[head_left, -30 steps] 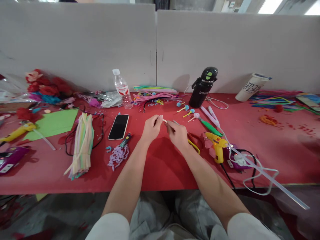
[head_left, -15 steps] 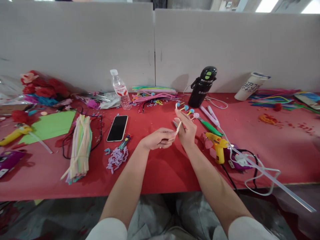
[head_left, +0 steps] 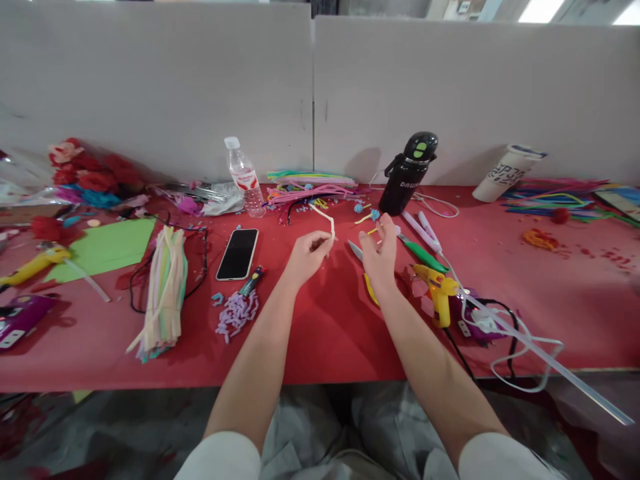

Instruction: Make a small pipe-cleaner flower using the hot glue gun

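Behind right hand (head_left: pixel 379 261), part-hidden scissors (head_left: pixel 355 250), yellow glue gun (head_left: pixel 438 293) nearby

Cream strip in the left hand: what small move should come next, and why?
Probably bring the right hand to the free far end of the cream strip: the left hand pinches its near part, the strip is bent partway along, and the right hand looks open and empty.

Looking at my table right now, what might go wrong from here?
Your left hand alone holds the bent cream pipe cleaner, so it might slip. The scissors lie beside your open right hand and could nick it. From the yellow glue gun, a long glue stick juts past the front edge of the red table, where it could get snagged.
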Tool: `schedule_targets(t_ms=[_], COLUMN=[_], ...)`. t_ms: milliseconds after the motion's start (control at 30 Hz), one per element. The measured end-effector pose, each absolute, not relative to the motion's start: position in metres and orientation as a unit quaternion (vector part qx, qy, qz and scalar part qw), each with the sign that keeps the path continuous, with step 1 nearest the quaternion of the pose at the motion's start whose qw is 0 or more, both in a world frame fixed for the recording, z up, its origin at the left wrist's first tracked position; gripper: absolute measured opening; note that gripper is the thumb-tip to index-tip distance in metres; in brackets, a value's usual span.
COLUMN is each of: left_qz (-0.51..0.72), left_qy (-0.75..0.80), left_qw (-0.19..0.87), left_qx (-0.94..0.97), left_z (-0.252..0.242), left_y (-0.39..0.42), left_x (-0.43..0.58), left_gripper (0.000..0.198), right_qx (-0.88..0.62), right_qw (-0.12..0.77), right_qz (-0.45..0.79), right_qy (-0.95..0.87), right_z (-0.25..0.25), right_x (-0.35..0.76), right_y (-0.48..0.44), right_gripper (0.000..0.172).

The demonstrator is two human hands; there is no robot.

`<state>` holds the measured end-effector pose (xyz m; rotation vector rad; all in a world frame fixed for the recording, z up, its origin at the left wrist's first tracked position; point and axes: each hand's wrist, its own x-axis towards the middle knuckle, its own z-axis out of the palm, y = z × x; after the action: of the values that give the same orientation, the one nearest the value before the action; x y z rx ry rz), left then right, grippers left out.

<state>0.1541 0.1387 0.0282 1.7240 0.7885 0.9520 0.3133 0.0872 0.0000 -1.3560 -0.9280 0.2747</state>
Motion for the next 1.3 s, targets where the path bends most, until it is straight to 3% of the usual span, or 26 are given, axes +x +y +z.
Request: schedule_targets(t_ms=[67, 167, 333, 533, 833, 1067, 1167, 1300], left_qz=[0.404, 0.373, 0.315, 0.309, 0.355, 0.353, 0.337, 0.221], left_qy=[0.34, 0.357, 0.342, 0.297, 0.317, 0.355, 0.336, 0.261], left_qw=[0.416, 0.335, 0.246, 0.26, 0.283, 0.444, 0.611, 0.811], left_qx=[0.74, 0.788, 0.85, 0.865, 0.833, 0.743, 0.633, 0.475], left_z=[0.026, 0.025, 0.023, 0.021, 0.027, 0.023, 0.025, 0.033], left_y=[0.138, 0.135, 0.133, 0.135, 0.132, 0.131, 0.129, 0.127], left_x=[0.153, 0.153, 0.155, 0.157, 0.159, 0.167, 0.17, 0.17], left_gripper=[0.022, 0.019, 0.016, 0.018, 0.023, 0.032, 0.03, 0.024], right_qx=[-0.598, -0.579, -0.568, -0.584, -0.513, -0.489, -0.487, -0.474], right_qw=[0.673, 0.635, 0.63, 0.593, 0.636, 0.651, 0.65, 0.654], right_qz=[0.199, 0.316, 0.334, 0.362, 0.403, 0.401, 0.395, 0.394], right_qy=[-0.388, -0.402, -0.411, -0.42, -0.412, -0.42, -0.429, -0.438], right_z=[0.006, 0.014, 0.015, 0.009, 0.013, 0.016, 0.015, 0.013], right_x=[0.311, 0.306, 0.303, 0.305, 0.303, 0.303, 0.306, 0.313], right_y=[0.086, 0.084, 0.083, 0.085, 0.084, 0.083, 0.083, 0.082], right_gripper=[0.042, 0.043, 0.04, 0.041, 0.041, 0.034, 0.032, 0.029])
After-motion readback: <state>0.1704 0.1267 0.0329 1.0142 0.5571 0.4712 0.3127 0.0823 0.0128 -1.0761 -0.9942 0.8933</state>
